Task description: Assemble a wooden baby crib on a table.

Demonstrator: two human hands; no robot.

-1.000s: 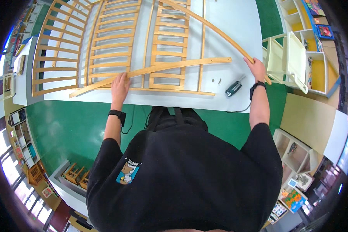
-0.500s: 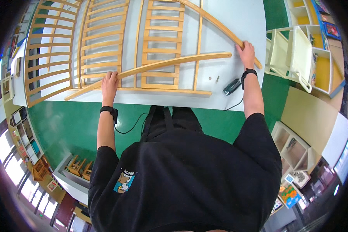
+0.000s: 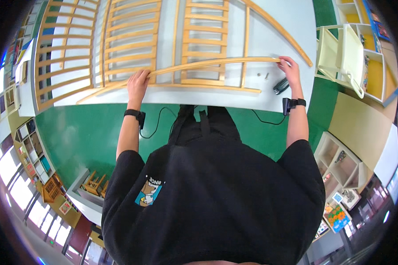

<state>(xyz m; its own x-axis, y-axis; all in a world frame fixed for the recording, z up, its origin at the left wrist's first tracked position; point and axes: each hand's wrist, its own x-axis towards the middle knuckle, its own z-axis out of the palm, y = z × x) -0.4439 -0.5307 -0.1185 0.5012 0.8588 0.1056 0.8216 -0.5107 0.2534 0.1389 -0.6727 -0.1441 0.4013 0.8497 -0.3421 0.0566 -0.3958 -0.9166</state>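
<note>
A long curved wooden rail (image 3: 207, 63) lies slantwise over the slatted frames on the white table. My left hand (image 3: 138, 88) is closed round it left of its middle. At its right end, my right hand (image 3: 291, 73) grips the tip between thumb and fingers. A second curved rail (image 3: 278, 28) rests on the table beyond that hand, running up and to the left. Close by my right wrist lies a dark handheld tool (image 3: 280, 86), partly hidden. Beside it are a small bolt (image 3: 267, 76) and a tiny round piece (image 3: 259, 74).
Slatted wooden panels (image 3: 156, 39) and a narrower slatted piece (image 3: 225, 39) cover much of the table. A taller slatted frame (image 3: 91, 53) stands at the left edge. A cream cart (image 3: 331, 48) is beside the table's right side. Thin cables (image 3: 269, 123) hang from both wrist straps.
My right hand has let go of the second curved rail and moved to the right end of the first one. My left hand keeps its hold. The whole view has shifted slightly.
</note>
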